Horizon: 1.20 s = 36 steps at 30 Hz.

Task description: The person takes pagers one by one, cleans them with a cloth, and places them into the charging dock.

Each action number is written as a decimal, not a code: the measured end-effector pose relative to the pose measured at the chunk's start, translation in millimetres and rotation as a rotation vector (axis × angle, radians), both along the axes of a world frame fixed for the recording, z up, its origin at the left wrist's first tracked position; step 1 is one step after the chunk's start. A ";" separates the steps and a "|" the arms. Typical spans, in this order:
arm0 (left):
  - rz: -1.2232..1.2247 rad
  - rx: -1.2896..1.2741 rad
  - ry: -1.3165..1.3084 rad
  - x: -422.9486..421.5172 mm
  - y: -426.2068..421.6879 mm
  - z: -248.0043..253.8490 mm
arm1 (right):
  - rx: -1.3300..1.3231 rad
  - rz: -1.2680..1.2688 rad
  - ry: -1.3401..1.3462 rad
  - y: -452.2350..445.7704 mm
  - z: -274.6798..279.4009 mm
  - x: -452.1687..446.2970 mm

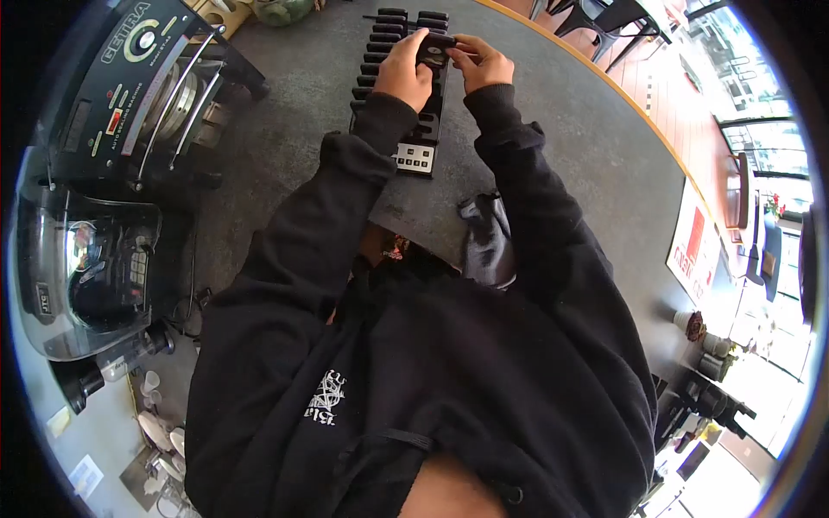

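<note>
A black charging rack with a silver keypad (414, 159) at its near end stands on the dark counter. Several slim black pagers (386, 37) sit upright in its slots. Above the rack's right side, a flat black pager (435, 52) with a small round light mark is between my two hands. My left hand (402, 71) grips its left side, fingers bent. The fingers of my right hand (484, 66) pinch its right end. My fingers hide part of it and of the slots beneath.
A crumpled grey cloth (488, 242) lies at the counter's near edge. To the left stand an auto sealing machine (112, 86) and a clear-covered blender (95, 268). A red and white sign (693, 237) is at the right edge, with chairs (609, 22) beyond the counter.
</note>
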<state>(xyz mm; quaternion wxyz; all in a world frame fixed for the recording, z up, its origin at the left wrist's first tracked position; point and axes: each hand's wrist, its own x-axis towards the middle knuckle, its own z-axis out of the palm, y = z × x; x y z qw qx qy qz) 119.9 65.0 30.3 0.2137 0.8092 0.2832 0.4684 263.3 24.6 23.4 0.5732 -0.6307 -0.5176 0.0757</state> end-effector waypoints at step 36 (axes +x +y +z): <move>0.304 -0.252 0.383 37.7 0.1 -17.5 | 0.080 0.077 -0.240 11.9 -38.2 9.4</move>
